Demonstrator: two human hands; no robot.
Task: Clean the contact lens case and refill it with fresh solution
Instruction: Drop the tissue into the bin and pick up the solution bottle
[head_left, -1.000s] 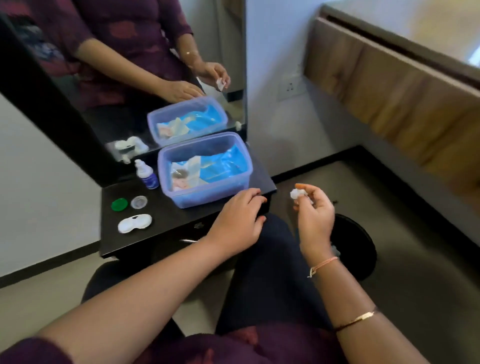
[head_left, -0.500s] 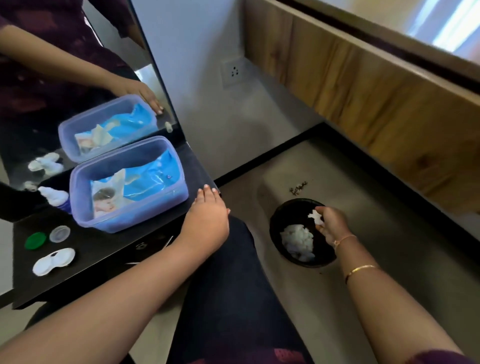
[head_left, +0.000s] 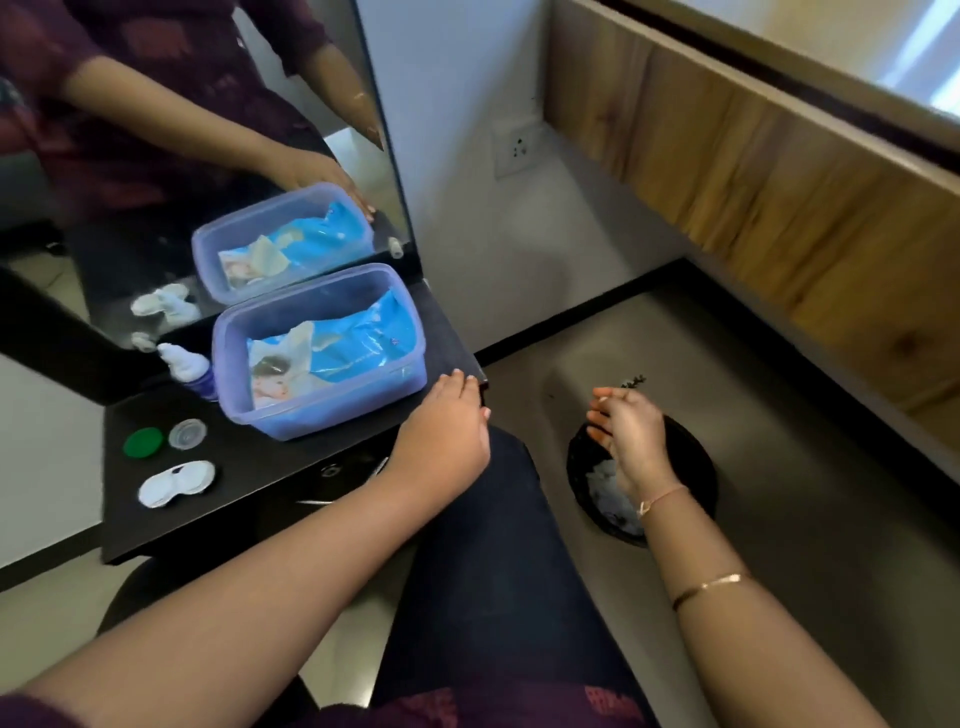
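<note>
The white contact lens case (head_left: 176, 483) lies open on the black table (head_left: 270, 483) at the front left. Behind it sit a green cap (head_left: 142, 442) and a clear cap (head_left: 187, 434). The solution bottle (head_left: 188, 370), white with a blue base, stands left of the blue tub. My left hand (head_left: 447, 431) rests palm down on the table's right front edge, holding nothing. My right hand (head_left: 626, 434) hovers over the black bin (head_left: 691, 467) on the floor, fingers spread and empty. White crumpled tissue (head_left: 605, 486) lies in the bin.
A translucent blue tub (head_left: 322, 353) holding a blue wipes packet stands at the back of the table against a mirror (head_left: 208, 156). A wall socket (head_left: 517, 150) and a wooden panel (head_left: 753, 182) are to the right. My dark-trousered legs (head_left: 493, 545) fill the space below the table.
My right hand carried the small white tissue from in front of me down to the bin and let it go. The left hand stayed on the table edge.
</note>
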